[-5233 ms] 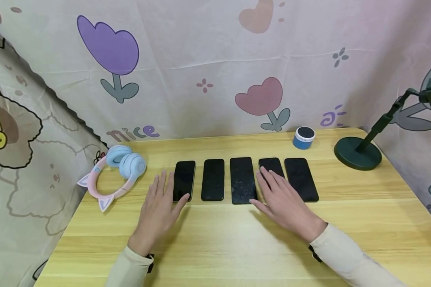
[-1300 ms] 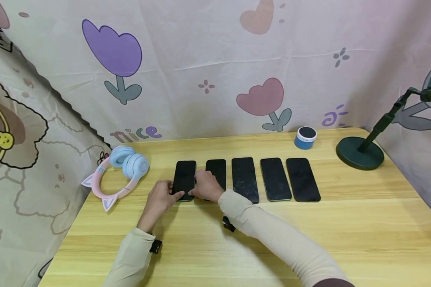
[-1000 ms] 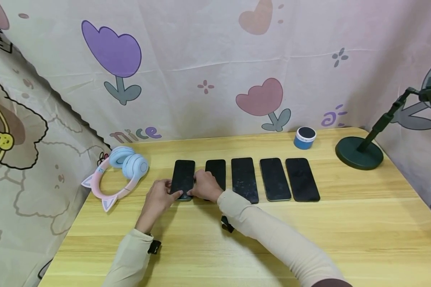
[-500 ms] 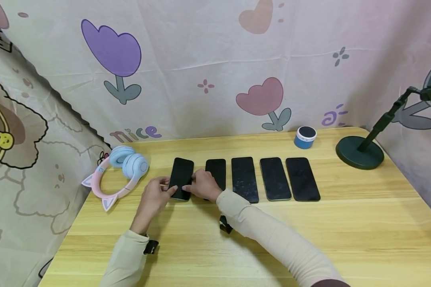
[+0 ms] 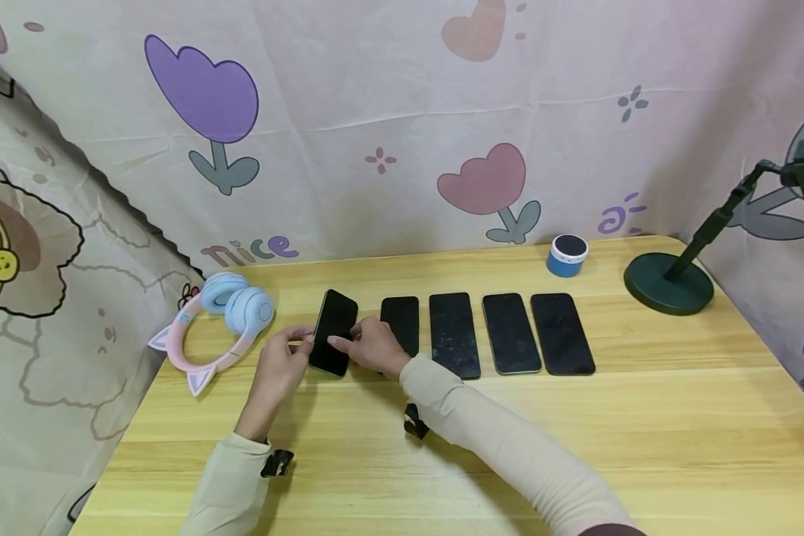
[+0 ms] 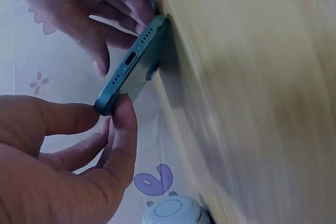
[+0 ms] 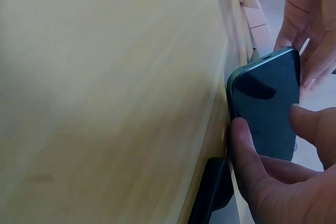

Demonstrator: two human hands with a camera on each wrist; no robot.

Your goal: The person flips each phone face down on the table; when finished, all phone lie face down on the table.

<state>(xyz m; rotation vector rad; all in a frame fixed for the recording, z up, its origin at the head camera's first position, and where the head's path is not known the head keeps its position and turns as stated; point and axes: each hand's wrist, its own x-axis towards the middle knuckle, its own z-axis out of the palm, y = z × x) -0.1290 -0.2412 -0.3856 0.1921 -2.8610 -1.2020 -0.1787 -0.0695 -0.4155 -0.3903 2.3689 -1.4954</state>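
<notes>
A black-screened smartphone (image 5: 335, 327) with a green-blue frame is tilted at the left end of a row of phones, its left edge raised off the table. My left hand (image 5: 283, 376) pinches that raised edge between thumb and fingers, as the left wrist view shows with the frame (image 6: 131, 59) end-on. At the lower, right edge, my right hand (image 5: 375, 346) holds the phone with its fingers. Its thumb (image 7: 310, 121) lies over the screen; whether it touches the glass is unclear. The second phone (image 5: 402, 316) is partly hidden behind my right hand.
Further right lie three more dark phones, among them a larger one (image 5: 454, 335). Cat-ear headphones (image 5: 248, 309) are at the left, a small blue-and-white speaker (image 5: 566, 257) at the back, and a green desk lamp (image 5: 668, 286) at the right of the wooden table (image 5: 442, 454).
Both hands were spread flat over the row, then came together on the leftmost phone. Since then its left side has risen, and it has turned and shifted slightly left.
</notes>
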